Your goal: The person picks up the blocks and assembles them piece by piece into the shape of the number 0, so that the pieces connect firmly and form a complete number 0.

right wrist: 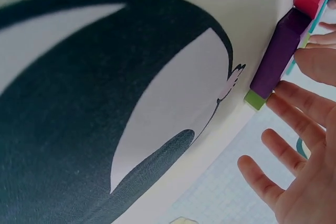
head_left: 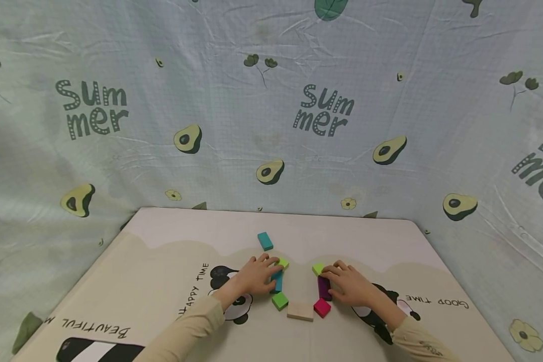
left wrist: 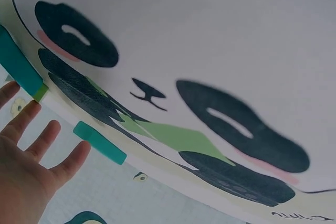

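In the head view, toy blocks form a U-shaped outline on the table. My left hand (head_left: 257, 275) lies over its left side, fingers loosely extended at a teal block (head_left: 277, 282) and a lime block (head_left: 283, 262). A green block (head_left: 280, 300) sits nearer me. On the opposite side, my right hand (head_left: 347, 284) has its fingertips at a purple block (head_left: 324, 288) and another lime block (head_left: 318, 269). The right wrist view shows these fingers (right wrist: 294, 114) spread, touching the purple block's end. A crimson block (head_left: 322, 307) and a plain wooden block (head_left: 300, 311) lie along the near side.
A separate teal block (head_left: 265, 241) lies beyond the outline, also visible past the left fingers in the left wrist view. The table (head_left: 181, 226) has a printed cover with pandas and lettering. A patterned cloth (head_left: 235, 125) hangs behind its far edge.
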`<state>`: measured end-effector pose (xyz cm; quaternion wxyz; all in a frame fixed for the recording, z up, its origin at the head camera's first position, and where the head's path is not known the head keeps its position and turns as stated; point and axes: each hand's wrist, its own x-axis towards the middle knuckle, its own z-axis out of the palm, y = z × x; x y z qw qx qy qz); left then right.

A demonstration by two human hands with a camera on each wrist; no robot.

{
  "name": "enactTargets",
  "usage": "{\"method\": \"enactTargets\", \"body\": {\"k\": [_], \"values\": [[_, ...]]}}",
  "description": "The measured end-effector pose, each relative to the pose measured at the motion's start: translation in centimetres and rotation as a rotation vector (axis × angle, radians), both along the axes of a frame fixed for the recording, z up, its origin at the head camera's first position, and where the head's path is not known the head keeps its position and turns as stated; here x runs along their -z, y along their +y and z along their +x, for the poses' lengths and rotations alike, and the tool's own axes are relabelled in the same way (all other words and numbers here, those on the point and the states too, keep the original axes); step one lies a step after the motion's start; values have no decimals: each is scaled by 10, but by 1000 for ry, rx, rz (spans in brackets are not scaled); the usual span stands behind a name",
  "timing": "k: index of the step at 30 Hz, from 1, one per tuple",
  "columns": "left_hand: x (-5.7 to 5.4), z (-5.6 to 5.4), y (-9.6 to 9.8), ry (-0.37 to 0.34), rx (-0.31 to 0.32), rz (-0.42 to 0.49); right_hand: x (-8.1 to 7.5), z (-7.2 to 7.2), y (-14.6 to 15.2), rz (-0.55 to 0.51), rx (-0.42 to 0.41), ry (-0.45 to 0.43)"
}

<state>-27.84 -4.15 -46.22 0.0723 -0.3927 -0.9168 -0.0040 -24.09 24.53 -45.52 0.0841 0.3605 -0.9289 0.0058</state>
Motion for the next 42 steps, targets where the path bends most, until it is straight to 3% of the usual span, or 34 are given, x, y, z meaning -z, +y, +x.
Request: {"method": "enactTargets", "body": {"k": [7, 17, 24, 34, 42], "values": [[2, 0, -1, -3, 3, -5, 4, -1, 2, -33, -27, 8], [-2, -5, -2, 0, 33, 8, 0, -5, 1, -19, 12, -25], [-8, -8, -4, -17, 46, 103, -1, -4, 0, -17, 39, -67], [-10, -31, -17, 123, -4, 210, -3, -3, -1, -23, 32, -67], [-3, -52, -26, 82, -124, 213, -3, -3, -1, -24, 21, -60]]}}
